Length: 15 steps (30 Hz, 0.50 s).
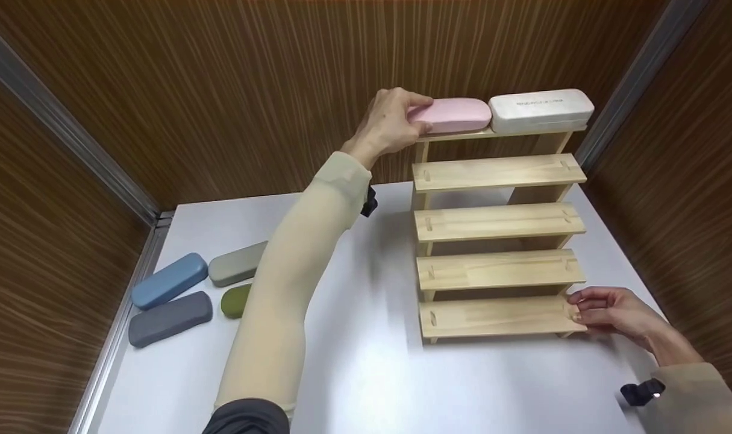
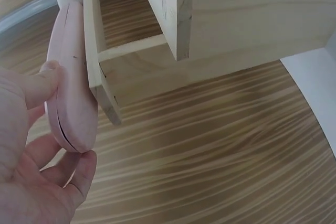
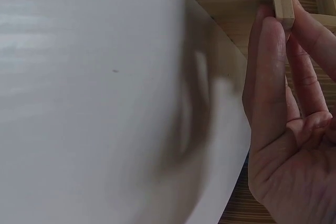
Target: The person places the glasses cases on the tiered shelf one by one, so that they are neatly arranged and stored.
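A pink glasses case (image 1: 456, 114) lies along the top board of a stepped wooden rack (image 1: 498, 223). My left hand (image 1: 393, 117) grips its left end between thumb and fingers. The left wrist view shows the pink case (image 2: 73, 87) lengthwise against the board, a thin seam along its side. To its right on the same board sits a white glasses case (image 1: 540, 111) with small print on the lid. Down at the lowest board, my right hand (image 1: 622, 316) pinches the right end; in the right wrist view, fingers (image 3: 272, 61) lie on both sides of the board's edge.
At the left of the white table (image 1: 366, 361) lie a blue case (image 1: 170, 280), a dark grey case (image 1: 170, 319), a grey-green case (image 1: 236, 265) and an olive case (image 1: 235, 301), the last two partly behind my left sleeve. Wood-grain walls (image 1: 251, 90) enclose the table.
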{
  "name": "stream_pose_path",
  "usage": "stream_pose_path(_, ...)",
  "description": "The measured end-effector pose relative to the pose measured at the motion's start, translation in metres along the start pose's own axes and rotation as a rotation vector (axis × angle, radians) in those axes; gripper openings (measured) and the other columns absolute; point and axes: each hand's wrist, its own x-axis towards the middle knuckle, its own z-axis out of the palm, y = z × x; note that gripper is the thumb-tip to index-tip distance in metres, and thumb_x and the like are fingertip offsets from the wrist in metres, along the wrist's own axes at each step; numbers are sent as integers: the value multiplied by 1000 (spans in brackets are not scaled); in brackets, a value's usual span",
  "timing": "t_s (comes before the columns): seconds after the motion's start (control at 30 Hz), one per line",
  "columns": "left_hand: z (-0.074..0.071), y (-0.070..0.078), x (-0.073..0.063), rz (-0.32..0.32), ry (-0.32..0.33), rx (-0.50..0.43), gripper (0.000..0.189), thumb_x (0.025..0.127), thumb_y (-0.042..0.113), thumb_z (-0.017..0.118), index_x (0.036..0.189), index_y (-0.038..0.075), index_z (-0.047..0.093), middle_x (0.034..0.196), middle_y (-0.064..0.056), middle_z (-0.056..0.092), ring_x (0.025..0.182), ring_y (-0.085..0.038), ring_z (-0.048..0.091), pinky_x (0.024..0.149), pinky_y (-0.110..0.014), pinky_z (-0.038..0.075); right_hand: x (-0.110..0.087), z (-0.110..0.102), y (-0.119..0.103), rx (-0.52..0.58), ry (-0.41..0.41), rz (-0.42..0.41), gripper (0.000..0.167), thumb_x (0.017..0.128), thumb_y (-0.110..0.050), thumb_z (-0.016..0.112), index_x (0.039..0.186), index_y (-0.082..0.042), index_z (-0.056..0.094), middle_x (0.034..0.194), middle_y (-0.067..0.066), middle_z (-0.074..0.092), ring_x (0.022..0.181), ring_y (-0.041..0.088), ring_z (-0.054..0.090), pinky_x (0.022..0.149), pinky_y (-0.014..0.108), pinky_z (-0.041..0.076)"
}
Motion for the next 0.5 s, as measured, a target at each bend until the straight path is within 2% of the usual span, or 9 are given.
stream_pose_path(0.27,4,-3,0,-17,1,-27,49,104,25,81,152,20,72,157,3,72,147,-11,66,124,-23,48,0,1,0,7,-2,-2,40,103,6,72,116,-30,84,102,-15,85,90,3,79,74,23,67)
stream_pose_path(0.5,8,-9,-2,7,21,-57,50,104,27,80,152,18,72,157,2,72,149,-12,65,125,-23,47,1,1,0,5,-2,-2,40,103,6,71,116,-30,84,103,-14,85,90,3,80,74,23,67)
